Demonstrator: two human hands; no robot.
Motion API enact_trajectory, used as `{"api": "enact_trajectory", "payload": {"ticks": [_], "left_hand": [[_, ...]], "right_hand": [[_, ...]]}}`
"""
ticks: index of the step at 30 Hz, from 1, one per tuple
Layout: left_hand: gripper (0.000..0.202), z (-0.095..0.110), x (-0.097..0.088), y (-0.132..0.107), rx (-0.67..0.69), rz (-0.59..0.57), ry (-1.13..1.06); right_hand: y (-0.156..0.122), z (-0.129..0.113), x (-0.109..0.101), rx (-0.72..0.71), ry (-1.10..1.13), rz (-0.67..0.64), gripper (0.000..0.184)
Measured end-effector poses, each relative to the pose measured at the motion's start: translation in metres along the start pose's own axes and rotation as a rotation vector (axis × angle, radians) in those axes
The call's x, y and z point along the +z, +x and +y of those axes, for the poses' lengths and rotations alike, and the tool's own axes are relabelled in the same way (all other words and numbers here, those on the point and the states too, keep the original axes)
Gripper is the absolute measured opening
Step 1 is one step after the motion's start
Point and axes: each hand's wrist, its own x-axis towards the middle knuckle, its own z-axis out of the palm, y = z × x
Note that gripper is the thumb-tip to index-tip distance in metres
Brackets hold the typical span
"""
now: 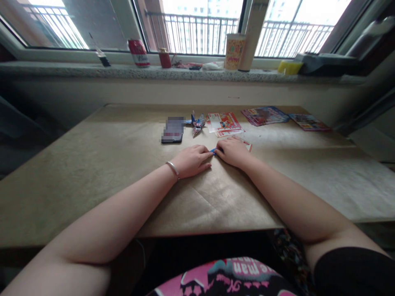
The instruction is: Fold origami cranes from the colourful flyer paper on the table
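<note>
A small blue piece of folded paper (212,151) lies on the table between my hands, mostly covered by fingers. My left hand (191,160), with a silver bangle at the wrist, holds its left end under the fingertips; the thumb is a little apart. At the other end, the bent fingers of my right hand (232,151) press down on the paper. A red and white printed sheet (247,144) shows partly from behind my right hand. Just beyond the hands stands a folded paper crane (197,123), and left of it lies a phone (173,130).
Printed sheets (226,122) lie behind my right hand. Further right are a stack of colourful cards (265,115) and another stack (309,122). The windowsill (185,75) holds a red can (138,52), a red bottle (164,58) and a patterned paper cup (234,51).
</note>
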Motion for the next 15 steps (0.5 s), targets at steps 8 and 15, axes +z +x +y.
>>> {"api": "enact_trajectory", "payload": {"ticks": [8, 15], "left_hand": [[0.034, 0.0019, -0.0031, -0.0012, -0.03, 0.0, 0.006], [0.032, 0.0023, -0.0029, -0.0009, -0.034, 0.008, 0.053]], "right_hand": [[0.0048, 0.0048, 0.0044, 0.132, 0.161, -0.05, 0.03], [0.0061, 0.0058, 0.0062, 0.144, 0.186, -0.057, 0.027]]}}
